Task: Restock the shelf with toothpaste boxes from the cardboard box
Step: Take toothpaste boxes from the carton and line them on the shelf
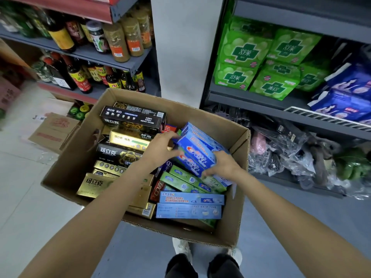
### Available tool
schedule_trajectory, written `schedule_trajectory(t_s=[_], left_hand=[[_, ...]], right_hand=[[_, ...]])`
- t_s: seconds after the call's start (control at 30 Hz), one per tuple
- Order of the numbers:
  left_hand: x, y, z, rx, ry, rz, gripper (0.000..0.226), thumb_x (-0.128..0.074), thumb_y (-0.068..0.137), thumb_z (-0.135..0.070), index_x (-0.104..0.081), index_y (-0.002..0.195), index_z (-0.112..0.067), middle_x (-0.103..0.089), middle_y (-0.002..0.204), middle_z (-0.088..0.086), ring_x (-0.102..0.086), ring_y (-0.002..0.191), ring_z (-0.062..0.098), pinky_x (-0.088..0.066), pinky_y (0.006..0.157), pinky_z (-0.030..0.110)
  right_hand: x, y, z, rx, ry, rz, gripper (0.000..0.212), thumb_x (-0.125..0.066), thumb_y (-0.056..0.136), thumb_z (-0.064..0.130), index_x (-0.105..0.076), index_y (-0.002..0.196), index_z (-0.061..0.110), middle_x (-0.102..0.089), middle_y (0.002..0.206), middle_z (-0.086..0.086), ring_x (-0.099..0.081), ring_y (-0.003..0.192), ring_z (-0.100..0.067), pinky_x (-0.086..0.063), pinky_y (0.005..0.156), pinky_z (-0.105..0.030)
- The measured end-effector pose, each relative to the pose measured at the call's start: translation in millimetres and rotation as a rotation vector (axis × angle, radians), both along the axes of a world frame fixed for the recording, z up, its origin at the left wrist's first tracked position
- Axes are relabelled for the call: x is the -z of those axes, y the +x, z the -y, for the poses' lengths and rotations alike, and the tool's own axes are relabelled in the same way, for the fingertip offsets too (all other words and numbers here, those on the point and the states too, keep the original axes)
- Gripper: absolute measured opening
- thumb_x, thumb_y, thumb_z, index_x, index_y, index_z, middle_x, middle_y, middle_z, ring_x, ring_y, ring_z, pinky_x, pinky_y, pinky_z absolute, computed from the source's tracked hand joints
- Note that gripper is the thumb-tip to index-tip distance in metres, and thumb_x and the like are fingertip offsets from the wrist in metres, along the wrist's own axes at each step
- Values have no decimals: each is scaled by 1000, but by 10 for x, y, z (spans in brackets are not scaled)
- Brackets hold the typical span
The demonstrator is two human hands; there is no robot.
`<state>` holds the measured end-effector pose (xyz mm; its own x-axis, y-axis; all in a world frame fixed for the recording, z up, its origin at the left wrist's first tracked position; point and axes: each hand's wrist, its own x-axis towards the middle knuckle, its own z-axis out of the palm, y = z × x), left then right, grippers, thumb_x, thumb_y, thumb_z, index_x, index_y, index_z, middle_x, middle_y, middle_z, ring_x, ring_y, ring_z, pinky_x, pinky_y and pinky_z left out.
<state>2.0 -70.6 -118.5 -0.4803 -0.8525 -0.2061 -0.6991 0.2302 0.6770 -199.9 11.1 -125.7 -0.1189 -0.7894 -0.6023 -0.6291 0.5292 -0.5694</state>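
Note:
An open cardboard box [210, 121] stands on the floor in front of me, filled with several toothpaste boxes: black ones [132, 116], gold ones [94, 184], green ones [181, 180] and pale blue ones [190, 198]. Both hands are inside it. My left hand [160, 148] and my right hand [222, 164] hold a small stack of blue toothpaste boxes [197, 151] from either side, tilted up above the others. The right hand's fingers curl under the stack's near end; the left grips its far left end.
A grey shelf unit [261, 101] on the right carries green packs [259, 63] and blue packs [349, 93]; plastic-wrapped goods [297, 153] lie on its lowest level. A shelf of sauce bottles [84, 53] stands at the left. Cartons [54, 130] sit on the floor at the left.

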Motion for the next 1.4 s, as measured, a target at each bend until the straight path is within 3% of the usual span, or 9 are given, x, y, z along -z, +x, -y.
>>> schedule_trajectory(t_s=[0.13,0.27,0.43,0.53,0.7,0.8,0.97,1.23,1.4], left_hand=[[-261,-142,0,-196,274,-379,32,-71,82,-22,-57,110,-15,-68,106,5,-64,98,15,-51,88,31],[-563,-447,-52,-137,448,-573,25,-63,88,-16,-57,112,-11,-69,101,1,-68,90,12,-58,72,24],[-935,-870,-23,-215,480,-719,19,-61,89,-12,-56,107,-8,-68,91,-1,-69,68,3,-57,59,21],[-1157,-1215,15,-271,463,-800,8,-61,89,-17,-59,97,-14,-69,91,0,-69,71,7,-59,68,30],[-1549,-2066,16,-260,472,-931,14,-64,87,-13,-51,94,-14,-68,87,5,-69,60,7,-59,57,28],[-1809,-2677,4,-238,418,-973,28,-68,84,-15,-46,101,-17,-69,92,5,-69,65,10,-59,59,32],[-2284,-3686,-57,-184,301,-1005,55,-70,83,-13,-33,119,-33,-65,98,8,-69,74,20,-58,58,37],[-2695,-5128,-107,-201,344,-1147,52,-70,82,-10,-28,109,-26,-61,96,2,-66,86,23,-59,68,45],[-2771,-5708,147,-131,389,-1186,51,-68,83,-8,-27,109,-25,-63,93,5,-67,75,23,-59,66,43]], right_hand=[[-336,-32,10,306,-124,441,42,-78,69,-2,-61,108,3,-69,107,-13,-66,90,-25,-54,83,-36],[-653,-81,97,307,-225,494,43,-77,71,-1,-61,110,6,-69,109,-11,-67,91,-23,-56,83,-33],[-1041,-409,74,314,-336,452,34,-77,74,7,-61,103,12,-72,99,-4,-69,77,-11,-57,68,-21],[-1277,-786,-24,329,-378,388,29,-78,74,16,-62,98,15,-72,96,-3,-70,78,-15,-58,74,-29],[-1642,-1582,-193,362,-462,342,29,-77,75,20,-62,99,17,-72,98,-3,-70,80,-20,-57,78,-35],[-1916,-2107,-257,383,-551,315,26,-76,76,17,-61,97,17,-72,97,-3,-70,76,-17,-58,69,-28],[-2401,-3149,-356,374,-695,164,28,-78,74,22,-60,94,17,-71,92,1,-70,77,-16,-57,72,-32],[-2817,-4636,-463,281,-746,-133,42,-82,69,26,-53,92,4,-66,87,-2,-60,68,-16,-47,64,-30],[-2919,-5306,-250,330,-747,-133,36,-80,70,27,-58,93,11,-69,89,-1,-63,74,-16,-51,71,-32]])
